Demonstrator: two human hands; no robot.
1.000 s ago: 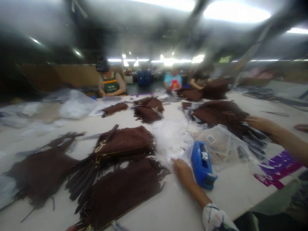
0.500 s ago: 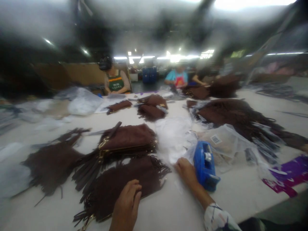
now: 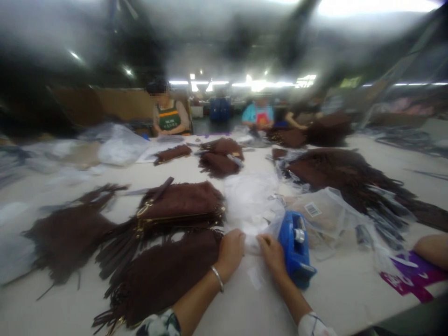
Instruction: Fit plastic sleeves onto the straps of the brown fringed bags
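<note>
A clear plastic bag (image 3: pixel 251 200) lies in front of me, bunched and shiny. My left hand (image 3: pixel 231 254), with a silver bangle on its wrist, grips the bag's near edge, fingers closed. Just to its right, my right hand (image 3: pixel 272 254) pinches the same edge. A blue tape dispenser (image 3: pixel 293 261) stands against the right side of my right hand. Left of my hands lies a dark brown fringed bag (image 3: pixel 171 270), partly covered by my left forearm. Behind it are stacked brown fringed pouches (image 3: pixel 185 200) with gold zips.
Another brown fringed piece (image 3: pixel 75 233) lies at the left. A bag with a barcode label (image 3: pixel 313 209) and a brown heap (image 3: pixel 332 168) are at the right. Someone's arm (image 3: pixel 432 249) reaches over purple packaging (image 3: pixel 416 275). A co-worker in a green apron (image 3: pixel 170 119) and others sit opposite.
My left hand has moved up and right from the fringed bag to the plastic bag's edge and closed on it. At the right edge, another person's arm has come into view.
</note>
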